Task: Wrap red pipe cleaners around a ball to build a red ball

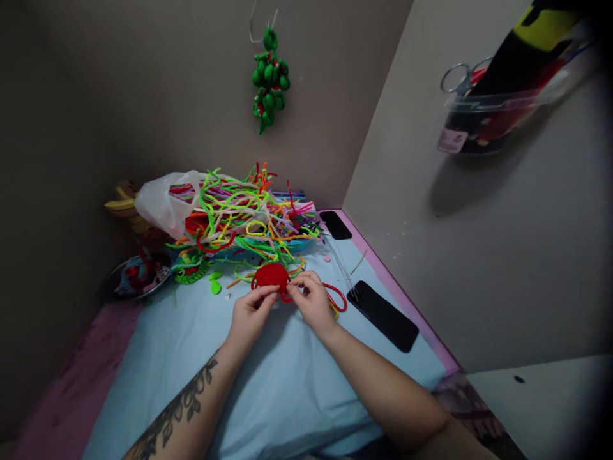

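Observation:
My left hand (253, 311) pinches the lower edge of a red coiled pipe-cleaner piece (271, 276) held just above the light blue cloth (268, 390). My right hand (313, 300) is closed on the same red piece from the right, fingers pressed together at its edge. A loose red pipe-cleaner loop (338, 295) trails out to the right of my right hand. Both hands sit close together, fingertips nearly touching.
A big tangled heap of coloured pipe cleaners (239, 214) and a plastic bag (165, 201) lie behind the hands. Two dark phones (385, 316) (335, 225) lie at the right. A green pipe-cleaner ornament (269, 80) hangs on the wall. A clear holder with scissors (483, 105) is mounted on the right wall.

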Action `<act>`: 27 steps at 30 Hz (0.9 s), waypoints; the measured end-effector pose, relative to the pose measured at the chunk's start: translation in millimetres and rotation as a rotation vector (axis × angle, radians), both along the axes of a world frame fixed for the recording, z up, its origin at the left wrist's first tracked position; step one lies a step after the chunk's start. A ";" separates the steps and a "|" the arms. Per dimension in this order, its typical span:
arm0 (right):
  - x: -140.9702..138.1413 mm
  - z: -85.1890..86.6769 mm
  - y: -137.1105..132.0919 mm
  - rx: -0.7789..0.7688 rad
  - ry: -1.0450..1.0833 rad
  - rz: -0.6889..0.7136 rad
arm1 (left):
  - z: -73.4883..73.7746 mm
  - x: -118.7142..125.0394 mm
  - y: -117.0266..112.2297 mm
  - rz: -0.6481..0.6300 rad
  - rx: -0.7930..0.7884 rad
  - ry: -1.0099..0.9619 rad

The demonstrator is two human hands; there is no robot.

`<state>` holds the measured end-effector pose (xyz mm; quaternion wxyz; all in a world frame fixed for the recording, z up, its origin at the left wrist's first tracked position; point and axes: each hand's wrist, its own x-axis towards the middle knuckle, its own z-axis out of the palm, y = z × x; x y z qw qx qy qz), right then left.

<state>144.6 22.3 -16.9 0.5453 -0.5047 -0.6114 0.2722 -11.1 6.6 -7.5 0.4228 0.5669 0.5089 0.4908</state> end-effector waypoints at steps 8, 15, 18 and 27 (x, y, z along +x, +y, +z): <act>-4.6 -4.7 2.1 -0.045 0.029 0.009 | 1.0 3.6 -1.0 -0.002 0.046 -0.001; -3.0 -13.3 8.1 -0.150 0.104 0.132 | -4.8 1.8 -0.3 0.060 0.106 0.159; -2.6 -12.6 7.9 -0.159 0.109 0.124 | -2.3 0.5 0.7 0.048 0.062 0.141; -6.9 -12.3 4.9 -0.168 0.106 0.116 | -3.9 -0.4 10.4 -0.056 -0.153 -0.177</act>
